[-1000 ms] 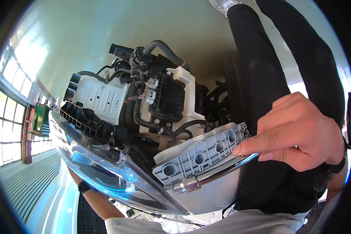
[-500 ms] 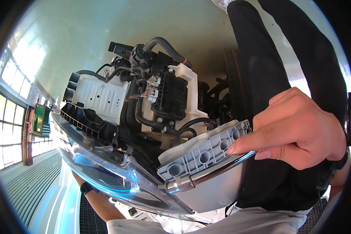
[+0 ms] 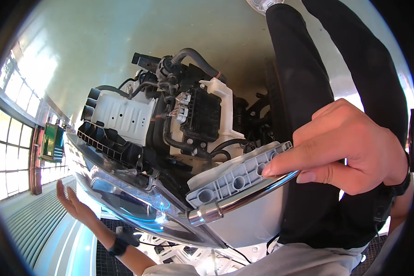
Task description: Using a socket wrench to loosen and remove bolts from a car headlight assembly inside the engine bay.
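My right hand (image 3: 349, 147) is closed around the end of a chrome socket wrench (image 3: 248, 195), thumb and index finger toward the bar. The wrench's socket end lies beside the headlight's inner corner. My index fingertip rests over a grey ribbed plastic bracket (image 3: 238, 183) with round holes, just behind the bar. My left hand (image 3: 76, 207) is open in the air at the left, fingers spread and holding nothing, outside the clear headlight (image 3: 129, 198). A dark band circles each wrist. Whether the socket sits on a fastener cannot be seen.
Behind the headlight are a black control box (image 3: 201, 115), a thick black hose (image 3: 195, 57), a silver metal cover (image 3: 119, 112) and a black slotted duct (image 3: 108, 142). Legs in black trousers (image 3: 299, 69) stand at the right. A green cabinet (image 3: 53, 142) and windows are at the far left.
My left hand has come out from behind the headlight into view and is raised with spread fingers. My right hand and the socket wrench have shifted slightly left in the picture.
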### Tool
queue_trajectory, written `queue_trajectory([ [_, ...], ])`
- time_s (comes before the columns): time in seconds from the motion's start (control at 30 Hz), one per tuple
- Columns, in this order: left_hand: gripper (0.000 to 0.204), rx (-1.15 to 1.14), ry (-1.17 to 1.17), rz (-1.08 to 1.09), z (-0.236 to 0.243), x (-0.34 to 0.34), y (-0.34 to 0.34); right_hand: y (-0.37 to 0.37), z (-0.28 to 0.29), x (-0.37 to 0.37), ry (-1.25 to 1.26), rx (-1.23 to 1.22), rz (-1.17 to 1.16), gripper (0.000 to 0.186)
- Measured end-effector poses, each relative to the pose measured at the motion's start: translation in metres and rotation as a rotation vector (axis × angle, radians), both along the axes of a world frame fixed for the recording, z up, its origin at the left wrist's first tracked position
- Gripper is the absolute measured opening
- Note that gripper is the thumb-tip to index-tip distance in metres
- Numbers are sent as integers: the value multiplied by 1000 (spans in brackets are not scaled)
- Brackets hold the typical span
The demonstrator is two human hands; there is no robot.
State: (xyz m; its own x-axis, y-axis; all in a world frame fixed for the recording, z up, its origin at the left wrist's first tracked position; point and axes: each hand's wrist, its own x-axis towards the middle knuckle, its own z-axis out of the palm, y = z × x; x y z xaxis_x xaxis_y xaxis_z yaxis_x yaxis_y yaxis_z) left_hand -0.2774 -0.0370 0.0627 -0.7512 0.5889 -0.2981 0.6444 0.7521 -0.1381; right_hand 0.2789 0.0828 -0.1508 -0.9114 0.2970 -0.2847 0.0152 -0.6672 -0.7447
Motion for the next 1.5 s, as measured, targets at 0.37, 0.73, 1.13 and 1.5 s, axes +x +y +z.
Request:
queue_trajectory([
  [0.37,25,-928,-967,-805,-96,245,83,-2,-2,19,13,2,7,36],
  [0.73,19,-1199,-1134,-818,-133,248,75,-9,0,17,36,-17,-28,35],
  [1.13,44,-1825,-1548,-577,-180,247,72,-15,-4,22,25,-15,47,33],
  [1.5,63,-2002,-1492,-567,-191,262,75,-15,-6,23,11,10,150,32],
])
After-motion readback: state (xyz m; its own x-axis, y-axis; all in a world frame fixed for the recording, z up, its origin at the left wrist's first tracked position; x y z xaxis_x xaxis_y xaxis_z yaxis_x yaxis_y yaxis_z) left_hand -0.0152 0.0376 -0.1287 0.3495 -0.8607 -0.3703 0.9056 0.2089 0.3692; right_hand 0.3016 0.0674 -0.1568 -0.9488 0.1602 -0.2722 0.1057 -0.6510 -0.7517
